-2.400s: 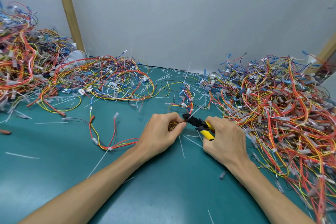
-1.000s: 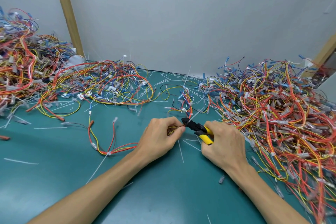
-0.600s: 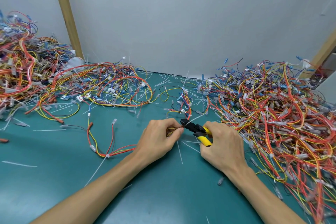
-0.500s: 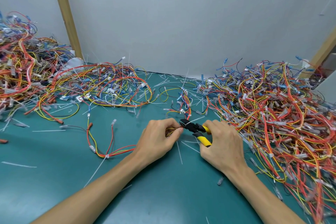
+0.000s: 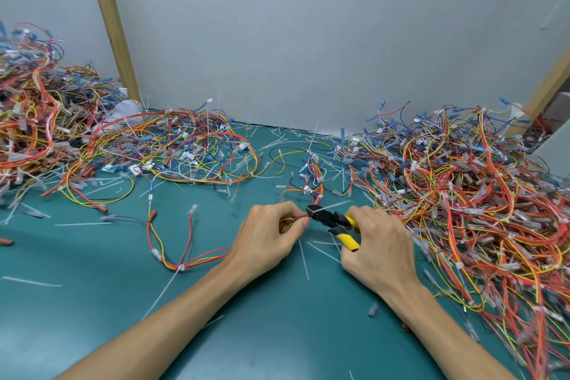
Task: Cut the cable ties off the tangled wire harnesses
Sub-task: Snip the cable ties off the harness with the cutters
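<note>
A red and yellow wire harness trails across the green table from my left hand, which pinches its wires near the middle of the view. Right beside it, my right hand grips yellow-handled side cutters. Their black jaws touch the wires at my left fingertips, where a white cable tie sticks out to the right. Another white tie binds the harness further left. The part of the harness inside my left hand is hidden.
A large pile of tangled harnesses fills the right side, close to my right forearm. Another pile and a flatter spread of harnesses lie at the back left. Cut tie scraps litter the green table.
Both hands stay almost in place, the cutters' jaws still at the wires by my left fingertips. The view has shifted slightly.
</note>
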Available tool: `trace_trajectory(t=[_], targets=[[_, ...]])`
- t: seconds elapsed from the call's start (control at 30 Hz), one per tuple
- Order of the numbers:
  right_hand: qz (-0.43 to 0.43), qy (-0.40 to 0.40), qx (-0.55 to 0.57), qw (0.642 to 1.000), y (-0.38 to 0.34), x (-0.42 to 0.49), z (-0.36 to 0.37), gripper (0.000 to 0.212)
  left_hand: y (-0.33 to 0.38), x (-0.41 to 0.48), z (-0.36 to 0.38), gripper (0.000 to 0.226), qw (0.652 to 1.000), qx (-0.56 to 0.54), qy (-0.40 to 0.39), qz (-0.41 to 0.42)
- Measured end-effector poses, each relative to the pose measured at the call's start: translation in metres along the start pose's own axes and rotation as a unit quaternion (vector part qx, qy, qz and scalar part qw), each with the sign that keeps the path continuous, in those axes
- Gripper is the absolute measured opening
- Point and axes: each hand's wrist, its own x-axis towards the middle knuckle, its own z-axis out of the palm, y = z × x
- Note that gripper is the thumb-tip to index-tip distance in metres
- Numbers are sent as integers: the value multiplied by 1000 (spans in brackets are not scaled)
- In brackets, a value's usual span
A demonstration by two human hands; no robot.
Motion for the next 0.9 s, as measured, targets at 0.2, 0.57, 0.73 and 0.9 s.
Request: trace_trajectory(t=[0.2, 0.57, 0.73, 0.9], targets=[[8, -8, 3, 1000, 0, 1, -2, 20, -1, 0, 0, 13, 1000, -2, -1, 3], [-4, -26, -28, 999, 3, 1, 2, 32, -2, 0, 0, 13, 1000, 1, 0, 6], [-3, -8, -25, 1000, 4, 0, 0, 25, -2, 0, 1, 13, 1000, -2, 3, 9], [-2, -2, -32, 999, 4, 1, -1, 25, -2, 0, 1, 15, 1000, -6, 0, 13]])
